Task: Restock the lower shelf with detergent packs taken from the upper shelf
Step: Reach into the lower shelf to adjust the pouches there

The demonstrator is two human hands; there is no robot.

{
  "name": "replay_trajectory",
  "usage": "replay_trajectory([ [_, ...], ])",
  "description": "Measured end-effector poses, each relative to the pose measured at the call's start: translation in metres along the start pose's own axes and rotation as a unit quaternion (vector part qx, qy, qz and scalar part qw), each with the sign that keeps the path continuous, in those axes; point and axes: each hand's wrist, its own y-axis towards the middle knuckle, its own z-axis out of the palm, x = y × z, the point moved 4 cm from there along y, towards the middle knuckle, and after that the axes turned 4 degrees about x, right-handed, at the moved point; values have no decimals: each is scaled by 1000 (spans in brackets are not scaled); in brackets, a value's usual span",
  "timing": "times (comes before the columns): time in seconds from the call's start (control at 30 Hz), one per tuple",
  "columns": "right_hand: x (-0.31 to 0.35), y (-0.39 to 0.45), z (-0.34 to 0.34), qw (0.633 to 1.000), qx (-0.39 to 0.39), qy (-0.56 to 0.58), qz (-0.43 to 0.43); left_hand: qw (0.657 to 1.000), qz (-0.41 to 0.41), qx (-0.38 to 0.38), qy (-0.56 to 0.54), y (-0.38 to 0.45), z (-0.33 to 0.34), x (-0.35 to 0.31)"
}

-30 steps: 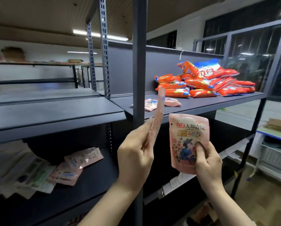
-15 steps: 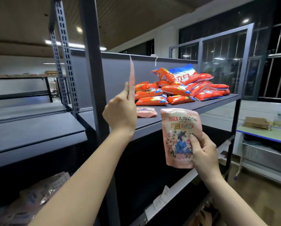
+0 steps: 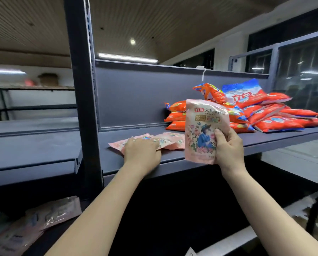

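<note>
Now left hand (image 3: 142,151) lies palm-down w/ curled fingers gripping flat pink plastic pack (image 3: 126,144) on grey metal upper shelf (image 3: 265,139); right hand (image 3: 228,146) pinches upright glossy pink floral pouch (image 3: 203,133).

Left hand (image 3: 142,151) reaching forward palm down, fingers curled, right hand (image 3: 228,146) raised, fingers and thumb pinching
</note>
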Motion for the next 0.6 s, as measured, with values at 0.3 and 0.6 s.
replay_trajectory([
  [0.3,-33,53,48,956,80,-280,30,993,-99,-48,-37,-3,9,10],
  [0.6,-45,27,51,876,242,-417,-1,993,-88,-61,-42,-7,7,6],
])
